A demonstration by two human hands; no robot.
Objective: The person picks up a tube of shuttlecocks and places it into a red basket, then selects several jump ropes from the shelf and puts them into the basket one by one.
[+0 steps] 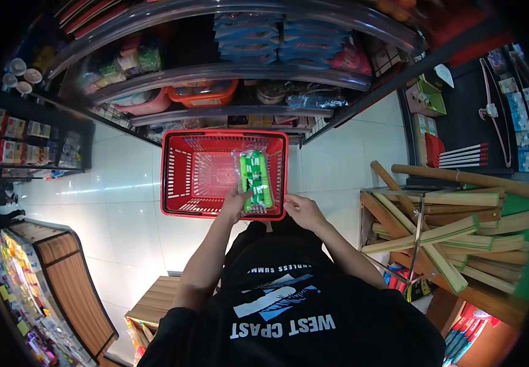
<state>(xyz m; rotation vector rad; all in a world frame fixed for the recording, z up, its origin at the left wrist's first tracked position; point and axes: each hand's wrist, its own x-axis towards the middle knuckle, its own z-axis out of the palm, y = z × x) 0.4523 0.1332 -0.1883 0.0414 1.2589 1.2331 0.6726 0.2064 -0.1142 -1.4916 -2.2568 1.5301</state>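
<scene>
My left hand (234,203) is closed on the near end of a clear plastic packet (255,180) with bright green and white contents, whose exact kind I cannot make out. The packet is over the right side of a red shopping basket (175,211) with slotted walls. At the basket's near right corner, my right hand (303,211) has its fingers curled on the rim; the fingertips are partly hidden. Apart from the packet, the visible floor of the basket shows nothing in it.
Ahead stand shelves with blue packs (249,37) and an orange basin (202,93). Rolled bamboo mats (448,235) stick out of a rack on the right. Boxed goods (15,127) fill shelves at left, and a wooden display counter (72,281) stands behind. Pale floor tiles (124,165) surround the basket.
</scene>
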